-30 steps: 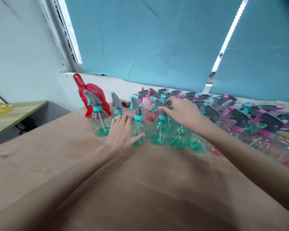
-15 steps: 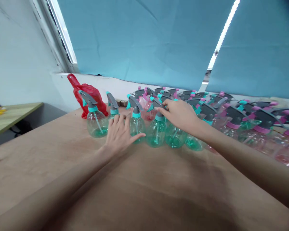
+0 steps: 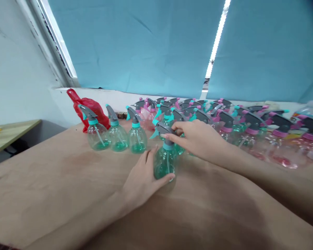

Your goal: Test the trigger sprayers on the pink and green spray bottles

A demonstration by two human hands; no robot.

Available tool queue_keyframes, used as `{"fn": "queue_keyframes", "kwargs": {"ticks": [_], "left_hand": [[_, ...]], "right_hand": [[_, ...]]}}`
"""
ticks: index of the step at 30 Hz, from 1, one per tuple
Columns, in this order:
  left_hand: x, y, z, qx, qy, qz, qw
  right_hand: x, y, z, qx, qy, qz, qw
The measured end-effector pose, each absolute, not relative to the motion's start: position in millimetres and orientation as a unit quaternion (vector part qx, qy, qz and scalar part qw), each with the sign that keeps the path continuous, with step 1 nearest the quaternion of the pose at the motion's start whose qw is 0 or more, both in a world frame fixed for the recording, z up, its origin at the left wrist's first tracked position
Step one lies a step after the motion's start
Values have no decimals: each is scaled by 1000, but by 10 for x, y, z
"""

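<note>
A clear green spray bottle with a grey and turquoise trigger head is between my hands, in front of the other bottles. My right hand grips its spray head from the right, thumb and fingers closed round the grey part. At the body's lower left, my left hand cups the bottle, with the thumb across its front and the fingers along its side. Three more green spray bottles stand in a row to the left; the nearest of them is just beyond my left fingertips.
Several pink and green spray bottles crowd the back and right of the brown table. A red plastic bag lies at the back left, near the wall. Behind hangs a blue blind. Another table stands at far left.
My right hand has drawn one green spray bottle out of the row toward me. My left hand has left the row's bottles and come onto this bottle's body. The view has shifted slightly right.
</note>
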State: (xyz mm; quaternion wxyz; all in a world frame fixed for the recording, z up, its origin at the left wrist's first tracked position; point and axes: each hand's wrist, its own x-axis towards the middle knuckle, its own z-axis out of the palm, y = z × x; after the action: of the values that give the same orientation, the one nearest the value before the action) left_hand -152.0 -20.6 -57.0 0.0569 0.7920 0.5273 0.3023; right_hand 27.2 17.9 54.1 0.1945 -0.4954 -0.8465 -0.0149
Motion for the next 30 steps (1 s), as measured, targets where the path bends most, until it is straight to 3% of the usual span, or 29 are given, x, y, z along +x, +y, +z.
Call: {"fn": "queue_keyframes", "kwargs": {"ticks": [5, 9, 14, 24, 30], "left_hand": [[-1219, -342, -578, 785, 507, 315, 162], [-992, -409, -564, 797, 470, 316, 208], [-622, -415, -632, 812, 395, 329, 276], [-51, -253, -758, 832, 323, 332, 307], [-20, -116, -793, 861, 320, 298, 259]], "right_hand": [[702, -21, 383, -455, -859, 54, 230], [1092, -55, 200, -384, -869, 206, 236], [1382, -114, 64, -388, -824, 264, 317], [1615, -138, -52, -370, -710, 372, 470], [1713, -68, -71, -378, -724, 366, 446]]}}
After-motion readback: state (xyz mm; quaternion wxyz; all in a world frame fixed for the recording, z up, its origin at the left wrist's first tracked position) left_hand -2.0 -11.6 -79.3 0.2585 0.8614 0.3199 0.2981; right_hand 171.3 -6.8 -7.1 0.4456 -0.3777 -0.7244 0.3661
